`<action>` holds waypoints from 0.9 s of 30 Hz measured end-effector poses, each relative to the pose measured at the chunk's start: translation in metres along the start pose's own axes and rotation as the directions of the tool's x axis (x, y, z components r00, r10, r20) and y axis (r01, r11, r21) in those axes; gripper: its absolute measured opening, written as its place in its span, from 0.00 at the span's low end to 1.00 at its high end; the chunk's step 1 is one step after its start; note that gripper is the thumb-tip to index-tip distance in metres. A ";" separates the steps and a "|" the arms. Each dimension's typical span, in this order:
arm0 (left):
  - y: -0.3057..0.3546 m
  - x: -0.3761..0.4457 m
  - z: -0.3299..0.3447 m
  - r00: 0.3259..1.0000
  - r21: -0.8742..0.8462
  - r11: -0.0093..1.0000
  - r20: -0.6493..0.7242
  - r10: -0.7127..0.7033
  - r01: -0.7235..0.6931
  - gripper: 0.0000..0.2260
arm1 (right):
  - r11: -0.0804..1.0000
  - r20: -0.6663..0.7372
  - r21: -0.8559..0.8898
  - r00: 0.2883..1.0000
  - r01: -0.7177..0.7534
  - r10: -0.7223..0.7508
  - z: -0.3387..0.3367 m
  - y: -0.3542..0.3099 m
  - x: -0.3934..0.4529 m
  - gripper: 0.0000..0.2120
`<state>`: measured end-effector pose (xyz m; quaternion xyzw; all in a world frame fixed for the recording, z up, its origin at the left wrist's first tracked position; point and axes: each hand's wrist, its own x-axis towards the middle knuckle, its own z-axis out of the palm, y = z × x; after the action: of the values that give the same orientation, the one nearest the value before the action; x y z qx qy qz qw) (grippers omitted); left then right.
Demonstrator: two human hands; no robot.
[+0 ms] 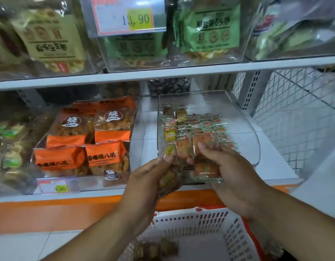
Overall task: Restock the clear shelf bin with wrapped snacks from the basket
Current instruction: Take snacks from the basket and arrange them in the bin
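**Head view: bin partly filled, both hands loaded**

Head view: the clear plastic shelf bin already held a layer of small wrapped snacks. The left hand and right hand each gripped a bunch at its front edge. A few packets remained in the white slotted basket below.

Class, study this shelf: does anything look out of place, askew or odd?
Mostly tidy. The snacks in the clear bin lie jumbled, and the upper shelf's tan packet and green packet sit upside down, print inverted.
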<state>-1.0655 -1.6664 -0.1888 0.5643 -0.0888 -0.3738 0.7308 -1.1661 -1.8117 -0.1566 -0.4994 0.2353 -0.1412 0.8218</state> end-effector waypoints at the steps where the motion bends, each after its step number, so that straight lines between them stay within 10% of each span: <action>1: 0.000 0.000 0.001 1.000 -0.002 1.000 -0.004 -0.024 0.024 0.19 | 0.998 0.015 0.001 0.997 0.070 -0.070 0.000 -0.001 0.000 0.11; 3: 0.003 -0.001 0.003 0.995 -0.003 0.995 -0.005 -0.098 0.098 0.17 | 0.915 0.099 -0.209 0.938 0.346 -0.333 -0.002 -0.007 -0.002 0.12; 5: 0.007 -0.002 0.002 0.987 -0.011 0.987 0.029 -0.158 0.158 0.18 | 0.528 0.390 -0.515 0.733 0.675 -0.558 -0.010 -0.014 -0.005 0.11; 7: 0.014 -0.005 0.000 0.983 -0.022 0.985 0.076 -0.168 0.170 0.18 | 0.104 0.650 -0.585 0.542 0.804 -0.533 -0.019 -0.016 -0.005 0.13; 9: 0.021 -0.007 -0.003 0.981 -0.002 0.987 0.113 -0.160 0.161 0.17 | -0.072 0.746 -0.568 0.477 0.820 -0.465 -0.025 -0.014 -0.006 0.16; 23: 0.033 -0.015 -0.011 0.983 0.131 0.989 0.162 -0.089 0.068 0.20 | 0.086 0.682 -0.664 0.649 0.743 -0.337 -0.026 -0.011 -0.016 0.11; 27: 0.029 -0.015 -0.010 0.981 0.171 0.978 0.131 -0.140 0.117 0.21 | 0.309 0.649 -0.645 0.715 0.699 -0.262 -0.027 -0.010 -0.015 0.12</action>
<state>-1.0581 -1.6467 -0.1616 0.5985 -0.1341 -0.4511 0.6484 -1.1930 -1.8291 -0.1548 -0.9035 -0.0794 -0.1367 0.3983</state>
